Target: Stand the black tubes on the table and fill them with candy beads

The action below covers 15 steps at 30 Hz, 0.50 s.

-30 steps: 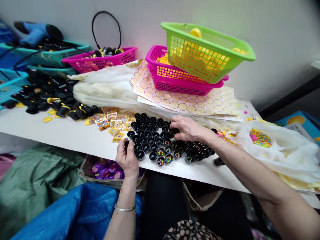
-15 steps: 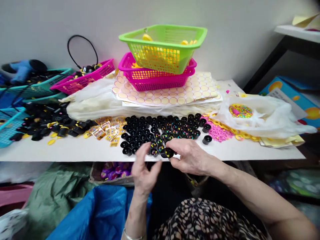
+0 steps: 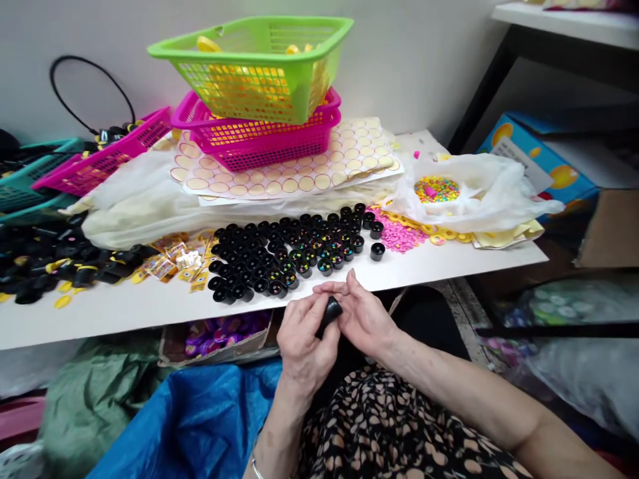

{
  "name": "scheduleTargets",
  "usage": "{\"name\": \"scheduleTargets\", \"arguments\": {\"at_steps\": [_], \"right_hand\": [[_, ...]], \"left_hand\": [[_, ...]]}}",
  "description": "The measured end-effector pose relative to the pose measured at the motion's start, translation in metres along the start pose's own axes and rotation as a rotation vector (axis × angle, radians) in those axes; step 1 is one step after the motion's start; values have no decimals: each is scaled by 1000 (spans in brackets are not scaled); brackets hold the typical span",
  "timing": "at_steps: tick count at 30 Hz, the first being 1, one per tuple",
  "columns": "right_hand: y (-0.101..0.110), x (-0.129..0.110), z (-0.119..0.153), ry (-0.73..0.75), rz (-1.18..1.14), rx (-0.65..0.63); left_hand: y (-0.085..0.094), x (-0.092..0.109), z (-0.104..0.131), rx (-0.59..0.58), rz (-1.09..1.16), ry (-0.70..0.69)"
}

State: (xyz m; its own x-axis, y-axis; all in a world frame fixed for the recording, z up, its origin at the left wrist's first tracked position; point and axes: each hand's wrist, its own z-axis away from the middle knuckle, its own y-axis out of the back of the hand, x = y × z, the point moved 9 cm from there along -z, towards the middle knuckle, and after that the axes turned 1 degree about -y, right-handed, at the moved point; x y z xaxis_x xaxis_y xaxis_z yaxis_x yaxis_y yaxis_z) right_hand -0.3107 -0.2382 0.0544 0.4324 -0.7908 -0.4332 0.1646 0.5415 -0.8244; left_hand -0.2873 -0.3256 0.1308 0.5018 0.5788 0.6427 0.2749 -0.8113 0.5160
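My left hand [image 3: 305,339] grips a small black cup [image 3: 330,314] between thumb and fingers, tipped so its mouth faces my right palm. Palm up and slightly cupped, my right hand [image 3: 363,313] lies open beside the cup; whatever may lie in the palm is too small to make out. Both hands are just in front of the table's edge. Behind them stand rows of black cups [image 3: 259,256], mouths up, some with bright beads [image 3: 303,267] inside. A single black cup [image 3: 377,251] stands apart on the right.
Pink pieces [image 3: 399,234] are heaped right of the cups, near a white bag [image 3: 479,186] with coloured beads [image 3: 436,189]. Small gold packets [image 3: 174,256] and black parts [image 3: 74,259] lie left. A green basket [image 3: 299,93] sits on a pink basket [image 3: 259,148]. Below is an open box [image 3: 172,356].
A black cup has passed from my right hand to my left and been lifted off the table and tipped. My right hand has opened palm up. The view has swung right.
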Motion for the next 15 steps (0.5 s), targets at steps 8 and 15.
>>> {"name": "scheduleTargets", "arguments": {"at_steps": [8,15], "right_hand": [[3,4,-3,-99,-110,-14],[12,11,-8,-180,-231,18]], "left_hand": [[-12,-25,15,22,146,239],[-23,-61,36,74,776,617]]}}
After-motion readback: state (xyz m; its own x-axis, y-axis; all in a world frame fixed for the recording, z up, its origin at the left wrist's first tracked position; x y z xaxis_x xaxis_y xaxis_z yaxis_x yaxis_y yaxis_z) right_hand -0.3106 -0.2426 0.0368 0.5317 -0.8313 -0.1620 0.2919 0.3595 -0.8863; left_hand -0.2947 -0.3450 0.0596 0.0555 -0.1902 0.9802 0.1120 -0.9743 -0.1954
